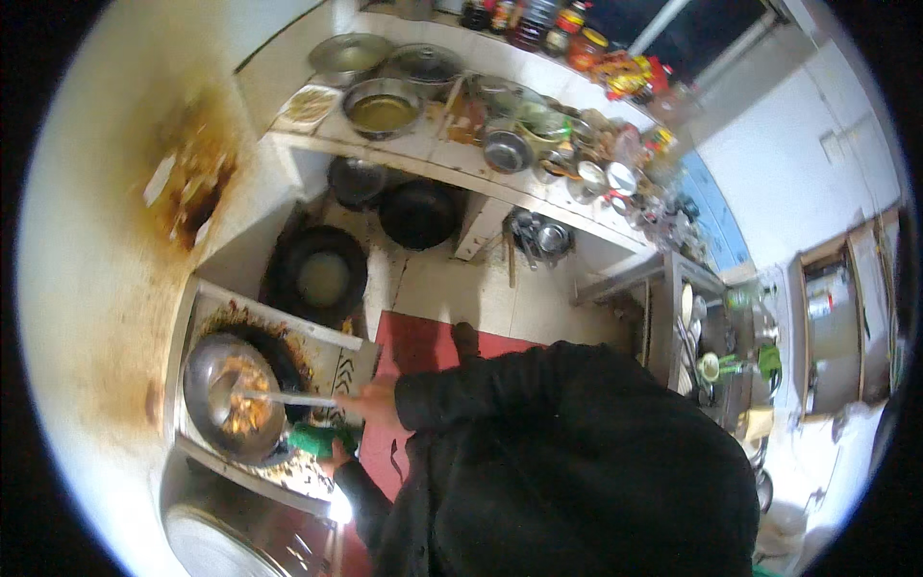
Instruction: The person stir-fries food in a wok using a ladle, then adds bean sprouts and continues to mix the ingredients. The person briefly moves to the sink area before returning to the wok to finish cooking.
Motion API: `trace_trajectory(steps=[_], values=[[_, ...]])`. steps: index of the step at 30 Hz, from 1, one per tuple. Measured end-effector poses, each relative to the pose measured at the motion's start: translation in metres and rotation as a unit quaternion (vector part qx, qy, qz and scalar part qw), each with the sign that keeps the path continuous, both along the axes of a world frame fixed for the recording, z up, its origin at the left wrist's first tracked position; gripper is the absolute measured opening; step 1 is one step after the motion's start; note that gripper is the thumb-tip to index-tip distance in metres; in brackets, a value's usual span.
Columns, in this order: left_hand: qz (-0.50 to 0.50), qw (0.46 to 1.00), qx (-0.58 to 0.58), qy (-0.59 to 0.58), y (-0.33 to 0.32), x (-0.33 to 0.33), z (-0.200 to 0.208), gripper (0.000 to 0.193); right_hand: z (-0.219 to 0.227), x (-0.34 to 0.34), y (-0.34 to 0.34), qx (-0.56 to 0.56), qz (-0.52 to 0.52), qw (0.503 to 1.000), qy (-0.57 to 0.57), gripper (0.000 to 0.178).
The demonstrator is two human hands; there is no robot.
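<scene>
My right hand [378, 404] is closed around the handle of a long metal ladle [298, 397]. The ladle's bowl rests in a dark wok [200, 412], among orange-brown pieces of food [252, 412]. At the wok's near side, my left hand [336, 456] grips a green cloth [313, 439]. The cloth lies against the wok's edge, and whatever part of the wok is under it is hidden. Beneath the wok is a stove top [213, 313], dirty with dark residue and food bits.
A large black wok [322, 279] holding cloudy liquid stands beyond the stove. Along the tiled counter [423, 159] are a metal bowl of yellowish liquid [383, 109], pots and jars. A red mat [413, 337] covers part of the floor. A big metal lid [216, 543] is at lower left.
</scene>
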State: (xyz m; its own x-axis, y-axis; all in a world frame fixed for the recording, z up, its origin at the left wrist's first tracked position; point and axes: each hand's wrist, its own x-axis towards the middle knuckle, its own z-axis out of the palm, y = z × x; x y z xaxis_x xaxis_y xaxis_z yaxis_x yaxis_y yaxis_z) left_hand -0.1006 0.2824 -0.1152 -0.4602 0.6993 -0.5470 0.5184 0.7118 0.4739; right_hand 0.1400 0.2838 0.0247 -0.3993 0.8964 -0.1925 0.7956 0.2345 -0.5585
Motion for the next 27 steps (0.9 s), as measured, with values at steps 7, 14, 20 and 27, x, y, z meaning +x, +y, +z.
trace_trajectory(steps=[7, 14, 20, 27], values=[[-0.032, 0.994, 0.102, -0.034, -0.005, 0.021, -0.001, 0.072, -0.040, -0.003, -0.005, -0.018, -0.136, 0.951, 0.278, 0.050], [-0.174, 0.915, 0.228, -0.283, -0.024, 0.126, 0.114, 0.061, 0.043, 0.154, -0.041, -0.301, -0.156, 0.665, 0.665, 0.019], [-0.370, 0.849, 0.099, -0.364, -0.032, 0.443, 0.220, 0.059, 0.015, 0.300, -0.093, 0.119, -0.272, 0.789, 0.539, 0.039], [-0.208, 0.782, 0.077, -0.582, -0.058, 0.646, 0.247, 0.033, 0.053, 0.779, -0.263, 0.098, -0.457, 0.834, 0.294, 0.034]])
